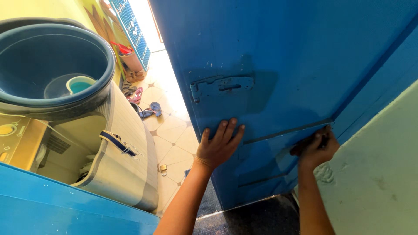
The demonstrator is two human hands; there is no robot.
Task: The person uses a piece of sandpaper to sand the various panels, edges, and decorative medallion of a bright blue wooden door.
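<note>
Left hand (217,146) flat on blue metal door (283,56), fingers spread, palm pressing just below painted-over latch plate (221,85). Right hand (315,150) curled at door's edge w/ fingers round a small dark object; can't tell what it is. Hands well apart, both low on the door. Green wall (379,174) right beside right hand. Left of door: tiled floor (172,130) w/ sandals (150,109) & small padlock (163,169). Further left, dark blue tub (56,61) atop washing machine (126,169).
</note>
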